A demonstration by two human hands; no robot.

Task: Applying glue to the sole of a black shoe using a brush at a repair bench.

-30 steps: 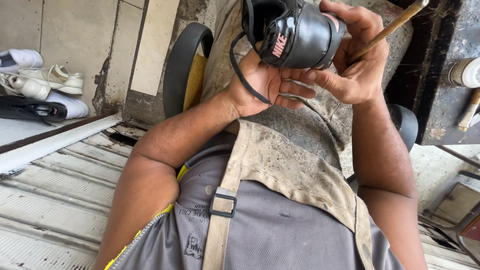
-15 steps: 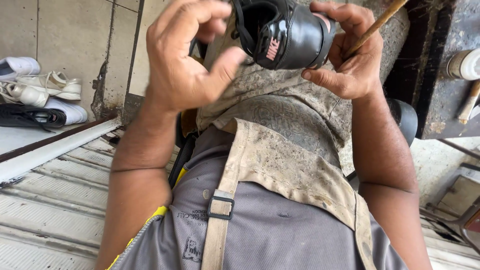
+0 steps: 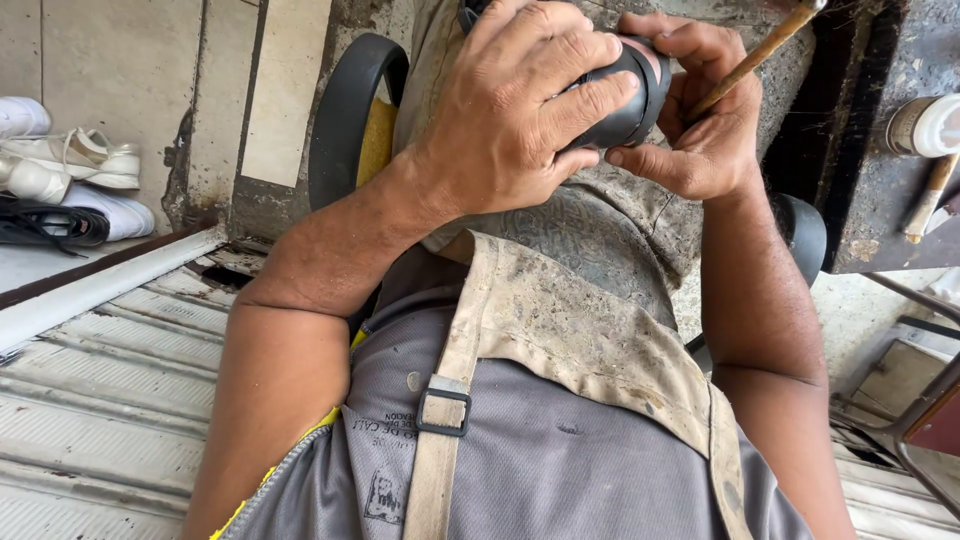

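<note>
A stained canvas apron (image 3: 590,340) over a grey shirt fills the lower middle of the view, its strap running down through a metal buckle (image 3: 443,410). At 9 o'clock, white shoes (image 3: 75,165) lie on the floor. At 12 o'clock the left hand (image 3: 510,110) wraps over a black shoe (image 3: 625,100), fingers curled and spread across its upper, gripping it firmly. Just beside it at 1 o'clock, the right hand (image 3: 705,125) touches the shoe's far side, thumb beneath, fingers closed around a thin wooden stick (image 3: 760,55) that slants up toward the top edge. A white jar (image 3: 925,125) sits at 3 o'clock.
</note>
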